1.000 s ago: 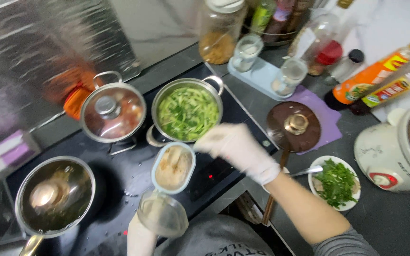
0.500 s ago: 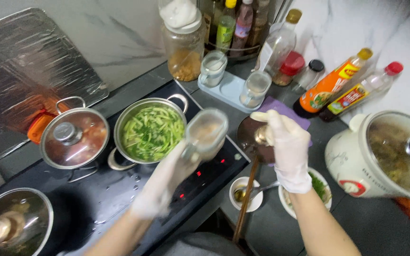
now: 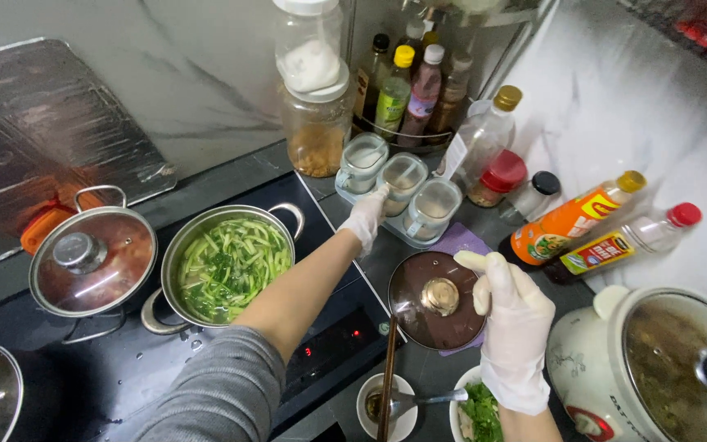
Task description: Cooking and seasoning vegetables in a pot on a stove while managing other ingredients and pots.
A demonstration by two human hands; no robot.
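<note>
1. The open pot of green vegetable soup (image 3: 231, 266) sits left of centre on the black cooktop (image 3: 329, 352), its greens already in the broth; its glass lid (image 3: 438, 301) lies off the pot, knob up, at lower centre.
2. The left hand (image 3: 367, 219), gloved, reaches to upper centre and touches the middle seasoning jar (image 3: 403, 182) of three standing upright in a tray (image 3: 386, 233); I cannot tell how firmly the fingers close on it.
3. The right hand (image 3: 515, 327), gloved, rests loosely curled on the lid's right rim, gripping nothing.
4. Judging by this, the seasoning is being put back or picked, and covering the pot remains.
5. The jar's long axis runs vertical, mouth upward.
</note>
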